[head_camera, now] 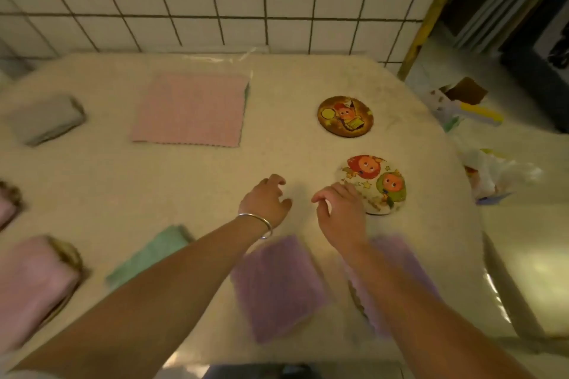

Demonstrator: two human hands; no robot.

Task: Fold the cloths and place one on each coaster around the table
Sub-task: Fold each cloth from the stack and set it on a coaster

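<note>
My left hand (267,201), with a silver bangle at the wrist, hovers over the bare middle of the table (277,83), fingers loosely curled and holding nothing. My right hand (340,209) hangs beside it, fingers loosely curled, overlapping the near edge of a white cartoon coaster (380,181). A brown cartoon coaster (345,115) lies behind it. A purple folded cloth (277,286) lies under my arms, and another purple cloth (397,255) sits partly under my right forearm. An unfolded pink cloth (191,109) lies flat at the back.
A green folded cloth (147,255), a pink folded cloth (34,280) and a grey folded cloth (46,120) sit to the left. White tiled wall stands behind the table. Plastic bags (492,175) and a box (462,101) lie on the floor at the right.
</note>
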